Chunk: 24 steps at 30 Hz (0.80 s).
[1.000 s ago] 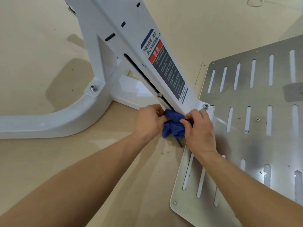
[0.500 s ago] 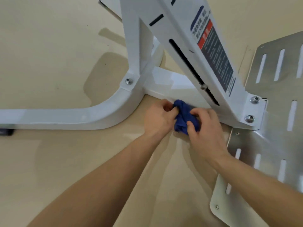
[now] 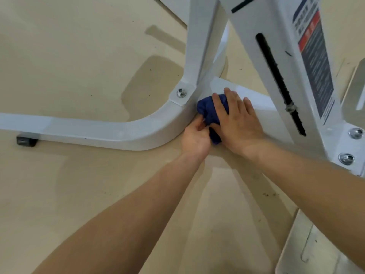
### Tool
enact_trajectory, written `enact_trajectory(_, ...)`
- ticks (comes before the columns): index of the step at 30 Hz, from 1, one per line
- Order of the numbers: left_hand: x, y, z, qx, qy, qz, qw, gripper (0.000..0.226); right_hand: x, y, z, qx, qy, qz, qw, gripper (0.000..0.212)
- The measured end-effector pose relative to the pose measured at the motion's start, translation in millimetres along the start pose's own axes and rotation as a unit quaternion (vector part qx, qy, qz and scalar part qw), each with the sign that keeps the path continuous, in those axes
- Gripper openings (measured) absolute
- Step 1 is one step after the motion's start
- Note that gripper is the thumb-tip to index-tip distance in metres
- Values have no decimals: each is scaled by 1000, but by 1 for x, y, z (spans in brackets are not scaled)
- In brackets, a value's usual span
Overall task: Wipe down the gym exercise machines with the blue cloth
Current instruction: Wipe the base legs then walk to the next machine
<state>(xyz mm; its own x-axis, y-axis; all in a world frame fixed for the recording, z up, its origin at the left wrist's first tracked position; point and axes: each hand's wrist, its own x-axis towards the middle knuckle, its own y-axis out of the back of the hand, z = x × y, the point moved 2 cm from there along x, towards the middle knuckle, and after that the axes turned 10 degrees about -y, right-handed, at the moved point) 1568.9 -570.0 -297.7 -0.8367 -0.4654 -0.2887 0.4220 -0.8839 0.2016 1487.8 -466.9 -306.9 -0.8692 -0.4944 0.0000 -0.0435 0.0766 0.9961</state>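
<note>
The bunched blue cloth [image 3: 207, 111] lies on the white base bar of the exercise machine [image 3: 110, 133], right where the bar meets the upright post. My right hand [image 3: 239, 123] lies flat on top of the cloth with straight fingers and presses it against the frame. My left hand [image 3: 194, 138] sits just below and left of it, its curled fingers pinching the cloth's lower edge. Much of the cloth is hidden under my right hand.
A slanted white column [image 3: 276, 62] with a black slot and a red-and-dark warning label [image 3: 314, 64] rises at the right. Bolts [image 3: 181, 93] fix the frame joints. A slotted metal footplate [image 3: 308, 252] lies at the lower right on the beige floor [image 3: 79, 56]. A black foot [image 3: 26, 141] sits under the bar.
Both hands and the cloth have moved left along the base bar to the corner by the upright. My right hand has flattened out over the cloth.
</note>
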Motion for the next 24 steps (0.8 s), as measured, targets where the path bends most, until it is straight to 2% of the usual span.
enact_trajectory(3, -5, 6, -8, 44, 3, 24, 999, 47, 24, 4, -15, -40, 10, 58, 997, 81)
enact_trajectory(7, -22, 10, -10, 122, -35, 14, 992, 36, 39, 4, -31, -65, 34, 83, 994, 88)
enact_trajectory(9, -27, 12, -13, 140, -36, 22, 989, 37, 32, -2, -25, -75, 45, 94, 992, 79)
enact_trajectory(11, -27, 16, -17, 130, -15, 40, 991, 43, 21, -9, -14, -94, 62, 137, 984, 59)
enact_trajectory(14, -26, 25, -18, 104, 21, 67, 992, 51, 5, -11, 5, -106, 43, 189, 975, 42)
enact_trajectory(19, -33, 45, -17, 122, 20, 71, 990, 52, 3, -11, 5, -103, 17, 151, 983, 45)
enact_trajectory(21, -34, 50, -18, 131, 26, 81, 988, 50, 18, -6, -14, -71, 10, 105, 992, 57)
enact_trajectory(24, -38, 50, -16, 133, 37, 87, 987, 47, 29, 2, -31, -27, -14, 48, 998, 87)
